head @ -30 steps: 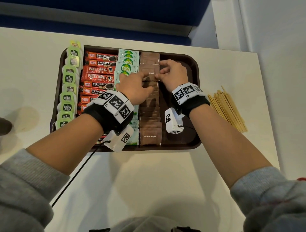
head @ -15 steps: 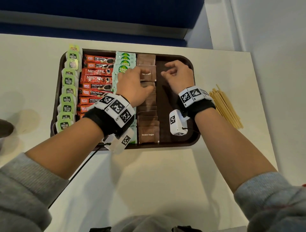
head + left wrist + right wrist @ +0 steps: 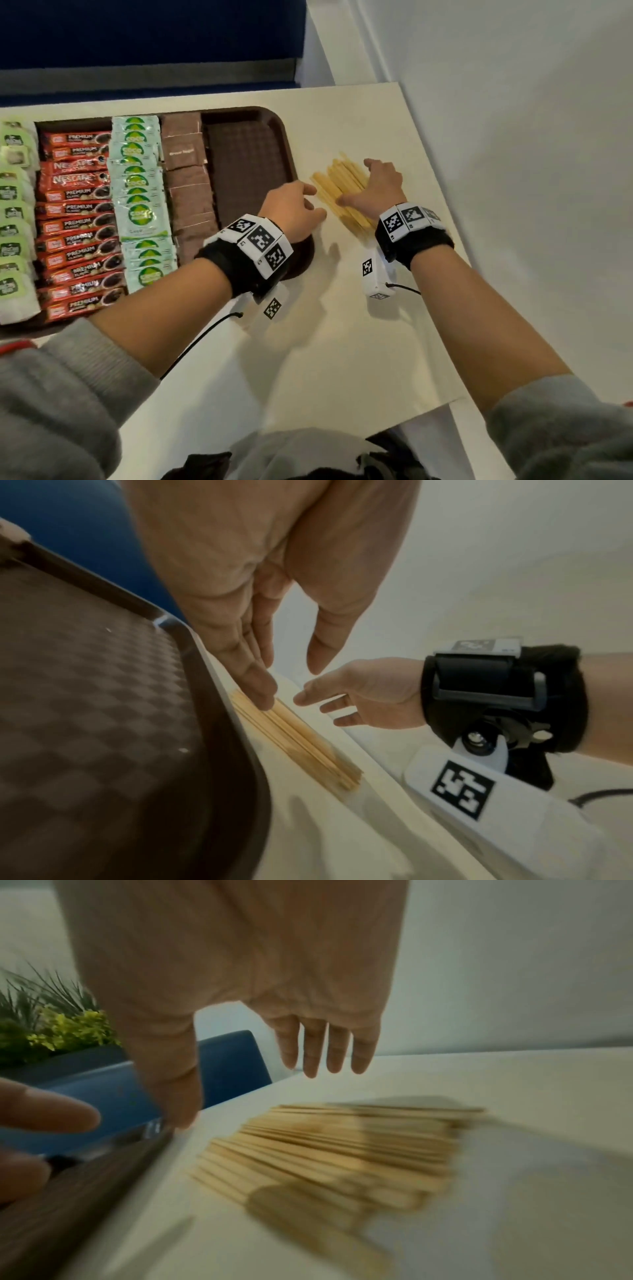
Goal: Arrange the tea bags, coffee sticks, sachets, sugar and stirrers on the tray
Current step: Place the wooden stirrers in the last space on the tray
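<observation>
PROGRESS: 4 of 5 rows set on tray [image 3: 291,164] — tea bags [image 3: 13,219], coffee sticks [image 3: 78,219], sachets [image 3: 140,205], sugar [image 3: 188,178] | LEFT: stirrers [image 3: 342,192], on counter [image 3: 342,342] at tray's 3 o'clock; free strip by tray's 3 o'clock rim | HANDS: left hand [image 3: 294,209] + right hand [image 3: 380,188] both released, fingers straight, flanking stirrers; nothing grasped yet.

A cream table [image 3: 308,359] stands in a corner of white walls [image 3: 513,102]. Behind it runs a blue seat back [image 3: 147,31], and the right wrist view shows a green plant [image 3: 51,1026] in a dark planter.
</observation>
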